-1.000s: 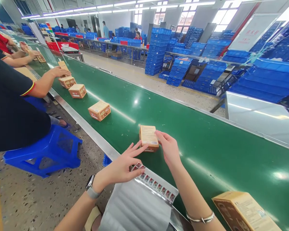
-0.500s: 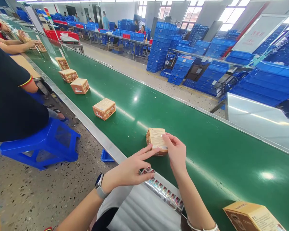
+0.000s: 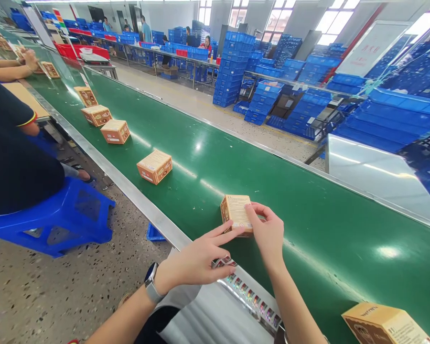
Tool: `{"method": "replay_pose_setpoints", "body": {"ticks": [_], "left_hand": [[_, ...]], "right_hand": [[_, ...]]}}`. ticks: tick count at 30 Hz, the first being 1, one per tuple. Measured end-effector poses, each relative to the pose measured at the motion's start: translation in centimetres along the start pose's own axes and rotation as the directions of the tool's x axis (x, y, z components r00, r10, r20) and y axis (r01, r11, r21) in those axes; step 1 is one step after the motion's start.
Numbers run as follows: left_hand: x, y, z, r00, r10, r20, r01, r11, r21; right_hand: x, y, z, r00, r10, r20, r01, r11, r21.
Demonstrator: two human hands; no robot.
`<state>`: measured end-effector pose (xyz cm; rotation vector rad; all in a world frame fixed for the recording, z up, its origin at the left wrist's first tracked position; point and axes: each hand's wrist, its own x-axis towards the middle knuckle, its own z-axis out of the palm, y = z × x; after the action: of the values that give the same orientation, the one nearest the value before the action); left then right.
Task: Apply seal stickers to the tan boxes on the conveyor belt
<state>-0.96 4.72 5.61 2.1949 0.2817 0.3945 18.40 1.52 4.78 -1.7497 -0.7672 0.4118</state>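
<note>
A small brown-and-cream printed box (image 3: 237, 210) sits on the green conveyor belt in front of me. My right hand (image 3: 267, 234) is closed at the box's right side, thumb on its top face and fingers bent over its far right edge. My left hand (image 3: 200, 258) has its fingers spread, two fingertips resting on the box's near edge. Below them, its thumb lies over a sheet of small shiny stickers (image 3: 251, 294) at the belt's near edge. Whether the thumb grips that sheet I cannot tell.
Further left on the belt (image 3: 215, 157) stand several similar boxes (image 3: 155, 167), and one more box (image 3: 383, 322) is at the lower right. A co-worker in a dark shirt (image 3: 17, 143) sits on a blue stool (image 3: 53, 215). Blue crates (image 3: 232, 71) are stacked beyond the belt.
My right thumb has pressed down near the box's top right edge, where a small shiny piece showed before. The left fingers stay on the box. The view has shifted slightly.
</note>
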Motion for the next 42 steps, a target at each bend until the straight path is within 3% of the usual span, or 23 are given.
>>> {"method": "replay_pose_setpoints", "body": {"ticks": [6,11,16,20,22,24,26,28,34,40,42], "left_hand": [[0.5,0.5,0.8,1.0,0.022,0.014,-0.022,0.999,0.029],[0.9,0.8,1.6,0.999,0.031,0.037,-0.033,0.998,0.044],[1.0,1.3,2.3,0.998,0.026,0.05,-0.024,0.999,-0.036],[0.4,2.7,2.1,0.997,-0.073,-0.001,0.071,0.973,-0.22],[-0.2,3.5,1.9,0.976,-0.219,-0.017,0.207,0.944,-0.255],[-0.6,4.2,1.7,0.941,-0.337,0.011,0.329,0.911,-0.25],[-0.9,4.7,1.6,0.929,-0.365,0.06,0.368,0.896,-0.249],[-1.0,5.1,1.6,0.936,-0.34,0.091,0.352,0.9,-0.259],[-1.1,6.1,1.6,0.926,-0.367,0.083,0.376,0.9,-0.22],[-1.3,6.1,1.7,0.924,-0.383,0.01,0.37,0.886,-0.28],[-1.3,6.0,1.8,0.907,-0.421,-0.022,0.393,0.862,-0.32]], "right_hand": [[-0.6,-1.3,-1.4,0.986,-0.165,-0.031,0.149,0.944,-0.296],[0.2,-0.8,-2.8,0.97,-0.231,-0.077,0.166,0.859,-0.484],[1.2,0.5,-5.7,0.969,-0.215,-0.12,0.126,0.853,-0.506],[-1.4,-0.1,-8.6,0.981,-0.189,0.029,0.184,0.89,-0.416],[-3.7,-1.0,-9.5,0.948,-0.256,0.189,0.303,0.908,-0.289],[-6.1,-1.9,-9.6,0.861,-0.39,0.326,0.45,0.883,-0.135],[-7.9,-2.5,-9.2,0.776,-0.493,0.393,0.546,0.837,-0.028],[-8.9,-2.5,-8.6,0.729,-0.549,0.409,0.597,0.802,0.012],[-9.7,-0.8,-7.3,0.7,-0.624,0.347,0.678,0.733,-0.05],[-10.3,-1.0,-7.0,0.625,-0.717,0.311,0.764,0.643,-0.053],[-10.4,-1.4,-7.4,0.647,-0.687,0.331,0.73,0.683,-0.008]]}}
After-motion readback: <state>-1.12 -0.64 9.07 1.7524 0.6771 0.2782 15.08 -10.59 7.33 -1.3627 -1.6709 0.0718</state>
